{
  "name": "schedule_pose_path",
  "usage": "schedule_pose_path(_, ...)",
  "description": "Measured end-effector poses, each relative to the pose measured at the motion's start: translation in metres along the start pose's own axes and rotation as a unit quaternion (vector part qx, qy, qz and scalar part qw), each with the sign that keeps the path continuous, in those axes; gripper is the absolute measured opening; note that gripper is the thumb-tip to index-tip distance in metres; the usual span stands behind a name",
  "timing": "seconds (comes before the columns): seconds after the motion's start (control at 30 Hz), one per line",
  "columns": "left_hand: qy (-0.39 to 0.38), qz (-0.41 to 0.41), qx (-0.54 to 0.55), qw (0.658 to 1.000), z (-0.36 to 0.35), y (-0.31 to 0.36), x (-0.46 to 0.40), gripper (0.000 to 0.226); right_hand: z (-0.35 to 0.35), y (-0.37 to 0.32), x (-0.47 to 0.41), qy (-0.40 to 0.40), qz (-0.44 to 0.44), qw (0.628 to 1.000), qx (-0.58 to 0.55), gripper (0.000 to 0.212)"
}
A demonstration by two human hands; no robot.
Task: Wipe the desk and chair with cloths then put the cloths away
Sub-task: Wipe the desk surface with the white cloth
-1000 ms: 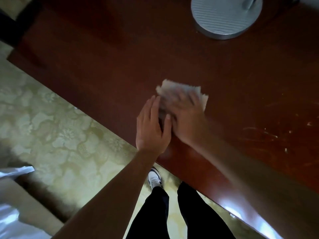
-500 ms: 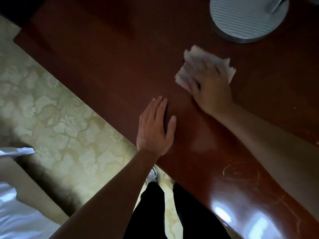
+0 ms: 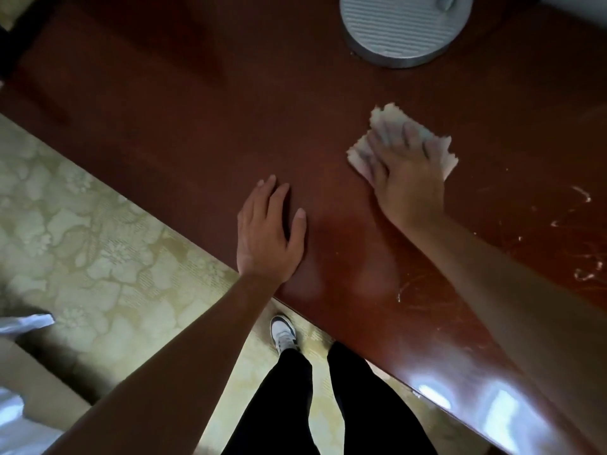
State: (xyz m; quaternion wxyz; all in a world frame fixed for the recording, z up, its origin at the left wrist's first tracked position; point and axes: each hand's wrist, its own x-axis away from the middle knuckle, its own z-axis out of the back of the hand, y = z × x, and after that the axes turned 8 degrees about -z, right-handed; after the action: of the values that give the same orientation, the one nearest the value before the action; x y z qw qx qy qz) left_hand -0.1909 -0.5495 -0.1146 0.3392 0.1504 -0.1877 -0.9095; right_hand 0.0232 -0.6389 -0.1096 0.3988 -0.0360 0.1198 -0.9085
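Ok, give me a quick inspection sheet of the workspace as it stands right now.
Surface: dark red-brown desk, glossy, with whitish smears and scratches at right.
Job's things: one pale cloth flat on the desk; chair not in view.
Clutter: round ribbed grey base at the far edge.
Grippers: right hand presses the cloth with spread fingers; left hand rests flat on the desk near its front edge.
Cables: nothing seen.
Surroundings: floral patterned floor, white shoe, white bedding lower left.

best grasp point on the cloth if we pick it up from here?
Probably the far-left corner of the cloth, pinched from above. The cloth lies flat on the desk, the right hand presses its middle with straight fingers, and that frayed corner sticks out uncovered.
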Motion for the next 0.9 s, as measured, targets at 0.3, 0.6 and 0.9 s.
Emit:
schedule_pose_path(0.3,-0.004,-0.048,0.051,0.998,-0.018,0.050,-0.030,0.045,0.006,0.001,0.058,-0.031,0.136,0.989,-0.047,0.046)
schedule_pose_path(0.6,-0.037,-0.107,0.103,0.988,-0.057,0.122,-0.052,0.048,0.035,0.123,-0.058,-0.007,-0.047,0.999,-0.001,0.060)
schedule_pose_path(0.9,-0.053,-0.125,0.070,0.988,-0.066,0.126,-0.063,0.048,0.038,0.115,0.029,-0.054,0.173,0.979,-0.091,0.037)
